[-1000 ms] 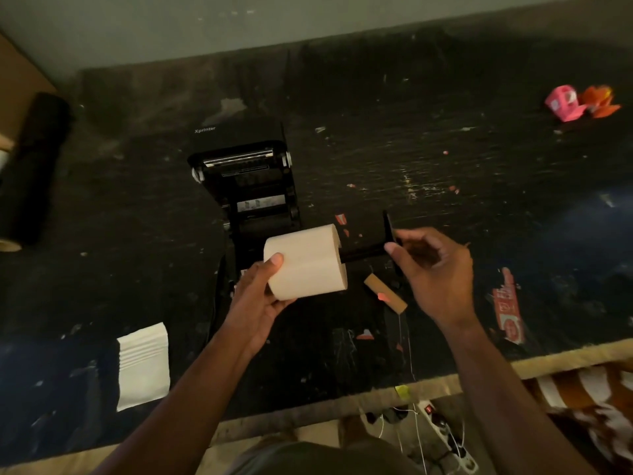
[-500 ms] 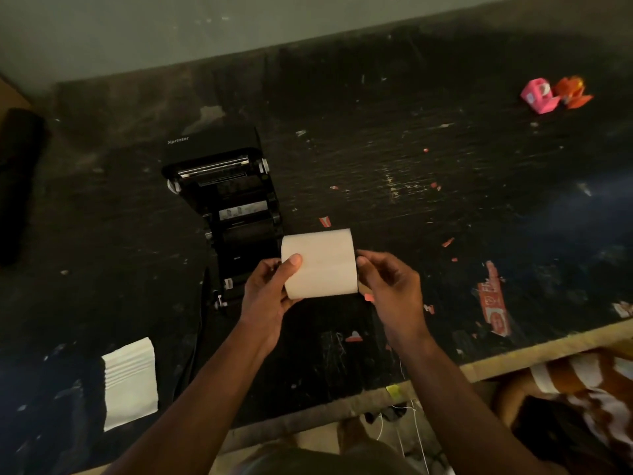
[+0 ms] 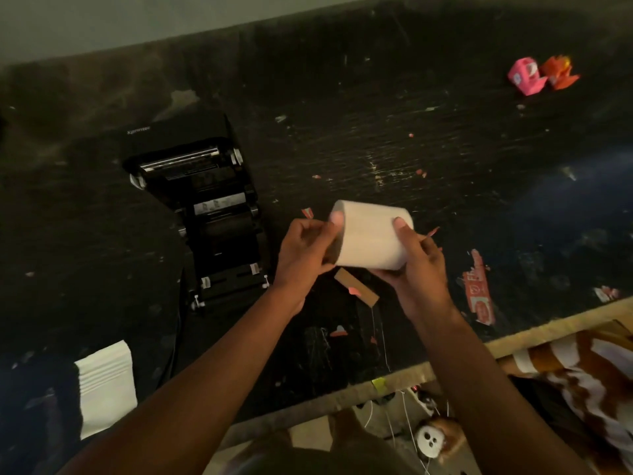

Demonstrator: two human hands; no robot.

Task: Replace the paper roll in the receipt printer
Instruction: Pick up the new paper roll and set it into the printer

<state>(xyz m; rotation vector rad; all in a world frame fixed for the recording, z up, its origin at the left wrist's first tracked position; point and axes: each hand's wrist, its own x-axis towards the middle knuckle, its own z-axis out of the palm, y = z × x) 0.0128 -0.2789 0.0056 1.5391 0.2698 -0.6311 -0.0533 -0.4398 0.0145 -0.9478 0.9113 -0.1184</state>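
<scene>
A white paper roll (image 3: 371, 236) hangs above the dark table, held between both hands. My left hand (image 3: 305, 248) grips its left end, thumb on the rim. My right hand (image 3: 416, 269) cups its right end from below, thumb on top. The black receipt printer (image 3: 209, 207) stands to the left of the roll with its lid open and its bay showing. A brown cardboard core (image 3: 356, 291) lies on the table just below the roll. The black spindle is not visible.
A white stack of paper (image 3: 104, 385) lies at the front left. Pink and orange toys (image 3: 541, 75) sit at the far right. A red torn wrapper (image 3: 478, 289) lies right of my hands. The table's front edge (image 3: 513, 341) runs diagonally, with cables below it.
The black spindle that my right hand held beside the roll a second ago has gone from sight. Both hands now grip the roll, which has tilted and moved right.
</scene>
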